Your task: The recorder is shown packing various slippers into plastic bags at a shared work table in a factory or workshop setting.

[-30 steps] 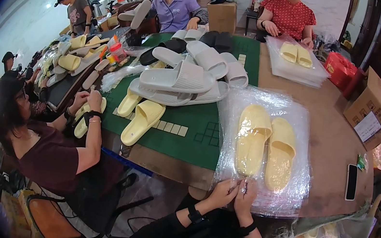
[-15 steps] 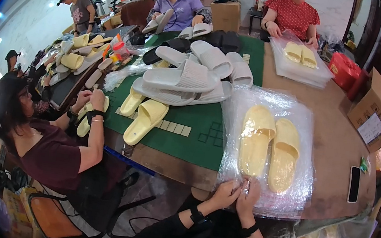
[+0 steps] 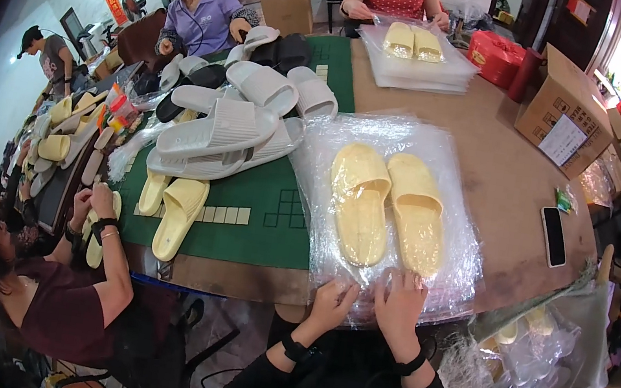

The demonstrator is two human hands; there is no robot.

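Observation:
A pair of pale yellow slippers, the left slipper (image 3: 358, 209) and the right slipper (image 3: 417, 217), lies side by side, toes away from me, in a clear plastic bag (image 3: 446, 249). The bag rests on a stack of similar bags at the table's front edge. My left hand (image 3: 331, 305) is at the near edge of the bag, fingers bent in a pinch on the film. Beside it, my right hand (image 3: 399, 308) lies palm down on the bag just below the right slipper's heel, its fingers stretched out.
Grey slippers (image 3: 216, 129) are piled on a green mat (image 3: 263, 247), with yellow slippers (image 3: 181, 219) before them. A phone (image 3: 554, 237) and a carton (image 3: 566, 111) are on the right. Co-workers sit left and across. A sack (image 3: 487, 378) of bagged slippers stands at lower right.
My hands, together at the bag's near edge before, are now apart, the right one flattened on the film. My view has swung right, so the scene sits further left.

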